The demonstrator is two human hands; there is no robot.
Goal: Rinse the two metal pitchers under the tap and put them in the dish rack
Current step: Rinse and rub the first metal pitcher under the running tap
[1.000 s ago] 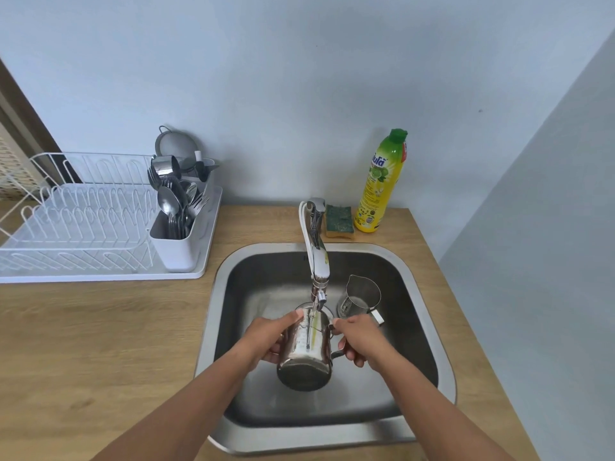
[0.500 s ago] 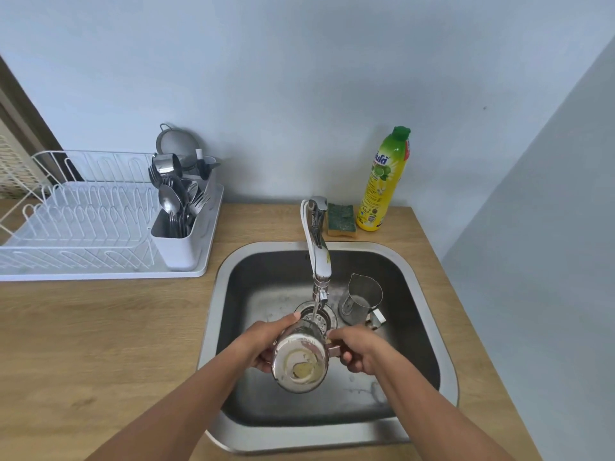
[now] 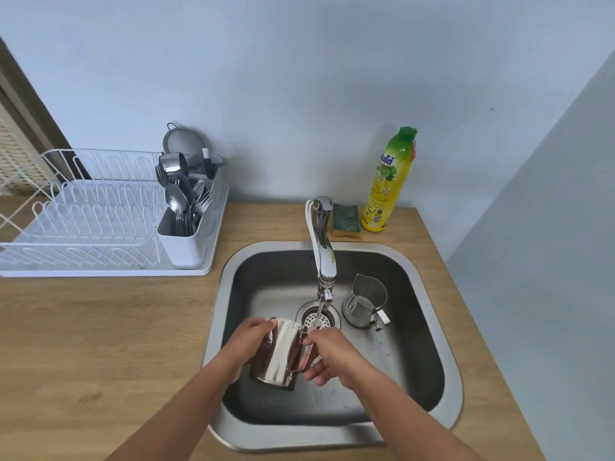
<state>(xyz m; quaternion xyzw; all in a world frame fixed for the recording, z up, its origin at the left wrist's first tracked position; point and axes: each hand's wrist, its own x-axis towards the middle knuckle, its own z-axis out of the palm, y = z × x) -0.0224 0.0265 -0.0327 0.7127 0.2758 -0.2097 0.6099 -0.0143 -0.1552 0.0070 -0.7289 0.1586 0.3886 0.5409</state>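
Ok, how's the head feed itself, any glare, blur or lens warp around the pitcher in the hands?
Head view: the held pitcher is smeared by motion blur and bright reflections; the second pitcher in the sink reads sharper. Head view, left edge: the wide lens bows the dish rack. Light is soft, shadows faint.

The pitcher (image 3: 279, 354) has come off the stream. A second ago the water (image 3: 318, 312) ran onto it between my hands; now it falls clear, just beyond the fingertips of my right hand (image 3: 332, 356). Half a second ago one round end faced me; now I see its side. My left hand (image 3: 248, 344) and the right have both shifted left of the tap (image 3: 324, 257).
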